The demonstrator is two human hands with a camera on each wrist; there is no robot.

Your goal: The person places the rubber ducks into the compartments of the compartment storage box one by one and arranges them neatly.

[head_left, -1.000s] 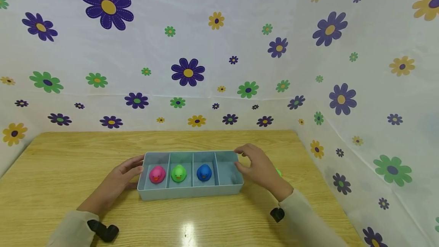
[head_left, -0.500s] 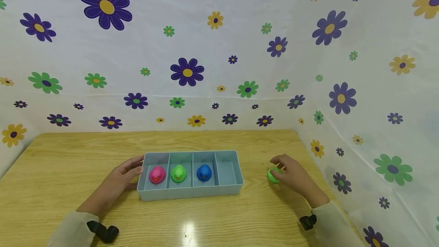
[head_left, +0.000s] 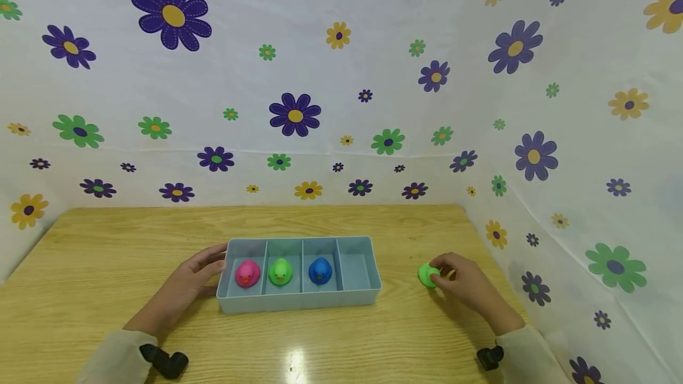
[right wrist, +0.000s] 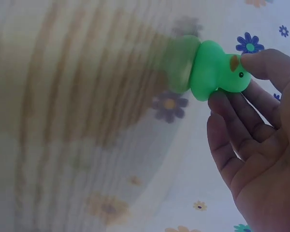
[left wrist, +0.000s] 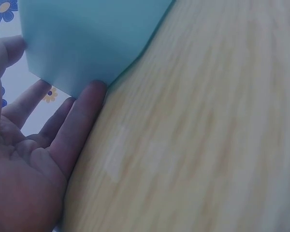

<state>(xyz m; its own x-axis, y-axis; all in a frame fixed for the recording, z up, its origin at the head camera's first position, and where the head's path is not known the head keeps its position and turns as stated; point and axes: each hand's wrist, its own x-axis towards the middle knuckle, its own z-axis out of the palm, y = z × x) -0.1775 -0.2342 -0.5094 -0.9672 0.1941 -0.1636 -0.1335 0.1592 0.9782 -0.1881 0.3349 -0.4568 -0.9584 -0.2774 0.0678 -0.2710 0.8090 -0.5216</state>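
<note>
A pale blue tray (head_left: 299, 300) with a row of compartments stands on the wooden table. My left hand (head_left: 188, 280) rests against its left end; in the left wrist view the fairly straight fingers (left wrist: 89, 104) touch the end wall. To the right of the tray, a green rubber duck (head_left: 427, 275) sits on the table. My right hand (head_left: 464, 280) pinches it by the head. The right wrist view has the thumb (right wrist: 266, 63) at the orange beak and fingertips on the other side of the head.
From the left, the tray carries a pink duck (head_left: 248, 274), a lighter green duck (head_left: 280, 272) and a blue duck (head_left: 320, 271), each in its own compartment. The rightmost compartment (head_left: 356, 268) shows bare floor. A flower-patterned white sheet (head_left: 240, 76) hangs behind and along the right.
My right hand has moved right from the tray's right end to the green duck on the table and now pinches its head. The left hand and the tray stay in place.
</note>
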